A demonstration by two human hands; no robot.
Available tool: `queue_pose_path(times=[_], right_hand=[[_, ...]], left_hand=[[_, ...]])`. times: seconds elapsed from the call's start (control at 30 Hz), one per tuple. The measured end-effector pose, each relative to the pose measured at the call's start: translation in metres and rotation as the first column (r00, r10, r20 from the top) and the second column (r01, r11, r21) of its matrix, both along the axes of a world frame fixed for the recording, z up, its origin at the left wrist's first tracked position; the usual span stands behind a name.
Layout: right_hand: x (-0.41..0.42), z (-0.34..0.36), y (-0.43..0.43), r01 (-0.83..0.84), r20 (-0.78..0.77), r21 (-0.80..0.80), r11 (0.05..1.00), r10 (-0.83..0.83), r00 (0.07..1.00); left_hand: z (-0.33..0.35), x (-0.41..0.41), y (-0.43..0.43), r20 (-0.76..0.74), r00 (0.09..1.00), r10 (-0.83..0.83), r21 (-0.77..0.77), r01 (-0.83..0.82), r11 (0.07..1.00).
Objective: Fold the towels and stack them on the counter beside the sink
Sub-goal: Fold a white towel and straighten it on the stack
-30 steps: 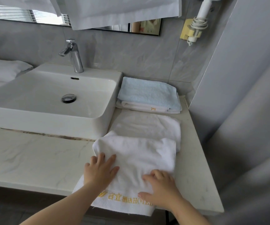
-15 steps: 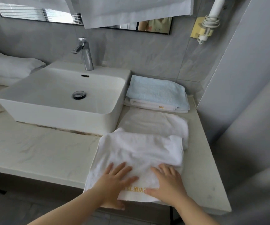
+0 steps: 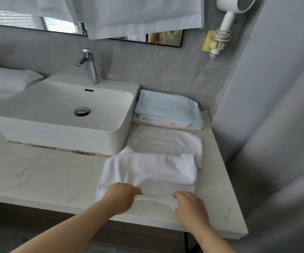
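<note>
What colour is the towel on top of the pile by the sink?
Light blue towel, seen in the head view.

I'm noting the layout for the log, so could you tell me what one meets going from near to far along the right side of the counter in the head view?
Hands, the left hand and right hand, gripping the near edge → white towel → stack topped by the light blue towel → grey tiled wall.

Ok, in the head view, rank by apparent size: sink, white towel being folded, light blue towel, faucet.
1. sink
2. white towel, though it lies nearer the camera, so its true size is unsure
3. light blue towel
4. faucet
</note>
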State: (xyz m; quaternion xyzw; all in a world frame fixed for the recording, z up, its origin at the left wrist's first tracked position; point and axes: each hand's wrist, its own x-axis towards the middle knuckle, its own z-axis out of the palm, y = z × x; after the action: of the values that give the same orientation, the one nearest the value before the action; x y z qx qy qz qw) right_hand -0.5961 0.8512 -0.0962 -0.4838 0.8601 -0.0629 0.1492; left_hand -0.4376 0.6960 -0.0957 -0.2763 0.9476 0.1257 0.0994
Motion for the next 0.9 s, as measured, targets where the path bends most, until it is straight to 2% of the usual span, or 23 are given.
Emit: queue_pose_path(times=[0.1,0.23,0.3,0.37,0.43,0.47,0.53,0.57,0.63,0.73,0.8,0.83,0.9], right_hand=[[-0.006,0.005,0.0,0.058,-0.088,0.021,0.998,-0.056,0.995],[-0.018,0.024,0.003,0.167,-0.144,-0.16,0.973,-0.191,0.971],[-0.023,0.032,0.003,0.229,-0.095,-0.286,0.931,-0.265,0.96],[-0.027,0.04,0.001,0.299,-0.01,-0.407,0.863,-0.332,0.943],[-0.032,0.044,0.001,0.356,0.038,-0.477,0.804,-0.386,0.922],[-0.033,0.045,0.0,0.377,0.04,-0.515,0.77,-0.418,0.908],[-0.037,0.044,0.0,0.398,0.049,-0.591,0.702,-0.461,0.886],[-0.038,0.043,-0.001,0.415,0.089,-0.626,0.66,-0.468,0.879],[-0.039,0.043,-0.004,0.481,0.238,-0.672,0.563,-0.451,0.86],[-0.039,0.052,-0.007,0.609,0.469,-0.663,0.435,-0.394,0.791],[-0.037,0.056,-0.008,0.663,0.559,-0.61,0.434,-0.358,0.748],[-0.037,0.054,-0.009,0.663,0.561,-0.586,0.465,-0.358,0.747],[-0.037,0.047,-0.01,0.658,0.546,-0.525,0.54,-0.38,0.747]], left_hand=[[0.005,-0.011,-0.001,0.036,0.999,-0.014,0.034,0.013,0.999],[0.021,-0.017,-0.014,-0.077,0.996,0.051,0.224,-0.033,0.974],[0.031,-0.02,-0.021,-0.146,0.984,0.099,0.294,-0.053,0.954],[0.039,-0.023,-0.029,-0.196,0.97,0.141,0.3,-0.077,0.951],[0.048,-0.026,-0.034,-0.203,0.962,0.182,0.195,-0.143,0.97],[0.052,-0.027,-0.037,-0.188,0.961,0.203,0.067,-0.193,0.979],[0.058,-0.027,-0.043,-0.172,0.952,0.252,-0.195,-0.284,0.939],[0.059,-0.026,-0.046,-0.161,0.947,0.28,-0.254,-0.314,0.915],[0.059,-0.018,-0.055,-0.076,0.939,0.335,-0.247,-0.344,0.906],[0.051,-0.001,-0.066,0.081,0.888,0.452,-0.021,-0.452,0.892],[0.038,0.007,-0.068,0.002,0.844,0.536,0.21,-0.524,0.825],[0.032,0.009,-0.066,-0.091,0.781,0.618,0.375,-0.548,0.747],[0.02,0.009,-0.06,-0.253,0.523,0.814,0.692,-0.49,0.53]])
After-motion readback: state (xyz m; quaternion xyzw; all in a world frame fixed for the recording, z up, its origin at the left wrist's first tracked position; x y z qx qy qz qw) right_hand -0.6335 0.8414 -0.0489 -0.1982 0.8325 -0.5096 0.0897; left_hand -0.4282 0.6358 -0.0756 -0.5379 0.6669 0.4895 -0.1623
